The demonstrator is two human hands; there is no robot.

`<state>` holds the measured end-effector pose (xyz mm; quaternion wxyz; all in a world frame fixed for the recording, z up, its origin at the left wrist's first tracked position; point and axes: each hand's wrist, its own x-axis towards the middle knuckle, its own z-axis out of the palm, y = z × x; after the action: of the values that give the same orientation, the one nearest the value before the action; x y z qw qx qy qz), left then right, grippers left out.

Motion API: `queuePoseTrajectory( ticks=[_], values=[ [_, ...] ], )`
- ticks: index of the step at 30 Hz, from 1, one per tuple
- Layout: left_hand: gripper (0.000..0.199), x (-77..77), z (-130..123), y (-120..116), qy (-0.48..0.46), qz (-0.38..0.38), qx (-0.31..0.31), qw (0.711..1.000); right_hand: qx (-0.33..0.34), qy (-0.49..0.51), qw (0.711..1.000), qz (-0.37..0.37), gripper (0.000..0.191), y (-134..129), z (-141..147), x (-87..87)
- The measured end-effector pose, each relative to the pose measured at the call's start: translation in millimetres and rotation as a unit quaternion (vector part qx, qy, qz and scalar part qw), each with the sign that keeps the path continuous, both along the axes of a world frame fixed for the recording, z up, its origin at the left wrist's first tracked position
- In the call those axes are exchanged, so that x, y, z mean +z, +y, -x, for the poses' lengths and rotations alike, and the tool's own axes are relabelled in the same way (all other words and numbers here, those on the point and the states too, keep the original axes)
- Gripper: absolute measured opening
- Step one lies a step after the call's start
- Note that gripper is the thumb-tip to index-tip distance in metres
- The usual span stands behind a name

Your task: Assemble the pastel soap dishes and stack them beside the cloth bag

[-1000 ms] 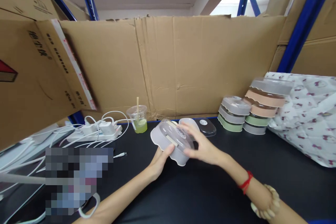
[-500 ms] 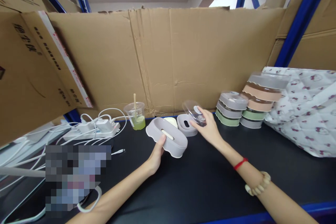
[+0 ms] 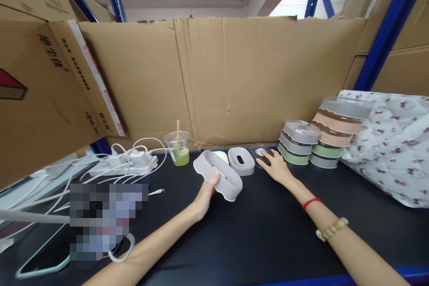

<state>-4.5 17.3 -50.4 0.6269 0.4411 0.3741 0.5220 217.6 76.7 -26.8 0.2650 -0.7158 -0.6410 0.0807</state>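
Observation:
My left hand point(image 3: 205, 196) grips a grey oval dish with a wavy rim point(image 3: 231, 179), tilted above the black table, the thumb pressing at a pale strip in its middle. Behind it a cream-coloured piece point(image 3: 221, 156) partly shows. A smaller grey oval box with a dark slot point(image 3: 241, 160) sits to the right of the dish. Beside that box, a clear lid with a round white label point(image 3: 260, 152) lies on the table. My right hand point(image 3: 276, 167) rests over the lid's right part, fingers spread, fingertips touching it.
Stacked wavy-rimmed boxes point(image 3: 295, 143) in grey, green and peach stand at the right by a patterned white bag point(image 3: 395, 143). At the left are a cup of green drink point(image 3: 181, 154), a power strip point(image 3: 125, 165) and white cables. Cardboard point(image 3: 268, 62) walls the back.
My right hand has lowered the clear lid onto the table to the right of the small box, and its fingers have spread. My left hand still holds the dish. The view has shifted slightly.

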Motion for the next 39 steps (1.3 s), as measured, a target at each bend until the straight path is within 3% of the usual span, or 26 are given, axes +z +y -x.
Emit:
queuePoseTrajectory(
  ticks=[3, 6, 9, 11, 18, 21, 23, 26, 30, 33, 39],
  values=[
    [0.098, -5.3, 1.3, 2.4, 0.014, -0.015, 0.001, 1.000, 0.045, 0.052, 0.994, -0.090, 0.051, -2.3, 4.7, 1.4],
    [0.094, -5.9, 1.7, 3.3, 0.032, -0.024, 0.013, 0.999, 0.243, 0.124, 0.946, -0.178, 0.060, -11.2, 18.5, 0.3],
    [0.096, 0.7, 1.0, -0.5, 0.035, -0.042, -0.004, 0.999, 0.428, 0.152, 0.879, -0.149, 0.070, -27.5, 39.9, -5.2],
    [0.094, 5.4, 0.7, -4.3, 0.035, -0.060, -0.023, 0.997, 0.458, 0.146, 0.871, -0.100, 0.072, -39.0, 53.1, -9.2],
    [0.088, 0.2, 2.0, -3.2, 0.008, -0.053, -0.015, 0.998, 0.439, 0.236, 0.866, -0.035, 0.073, -53.3, 69.8, -9.1],
    [0.089, 1.0, 1.2, 1.1, -0.060, -0.026, -0.009, 0.998, 0.365, 0.361, 0.858, -0.015, 0.080, -48.6, 72.6, -7.3],
    [0.078, 6.8, 1.2, 4.1, -0.095, -0.011, -0.001, 0.995, 0.287, 0.410, 0.864, -0.046, 0.083, -42.2, 71.7, -6.3],
    [0.047, 19.8, 4.0, 10.0, -0.072, 0.045, 0.060, 0.995, 0.176, 0.350, 0.903, -0.174, 0.076, -29.1, 61.9, -4.3],
    [0.034, 34.4, 13.1, 18.8, -0.001, 0.071, 0.124, 0.990, 0.107, 0.241, 0.929, -0.259, 0.063, -12.1, 43.5, -4.1],
    [0.022, 40.1, 20.7, 24.1, -0.018, 0.088, 0.108, 0.990, 0.103, 0.199, 0.939, -0.262, 0.055, -2.4, 38.0, -9.4],
    [0.040, 40.3, 27.8, 32.3, -0.020, 0.081, 0.116, 0.990, 0.171, 0.105, 0.954, -0.225, 0.030, 9.0, 38.2, -27.8]
  ],
)
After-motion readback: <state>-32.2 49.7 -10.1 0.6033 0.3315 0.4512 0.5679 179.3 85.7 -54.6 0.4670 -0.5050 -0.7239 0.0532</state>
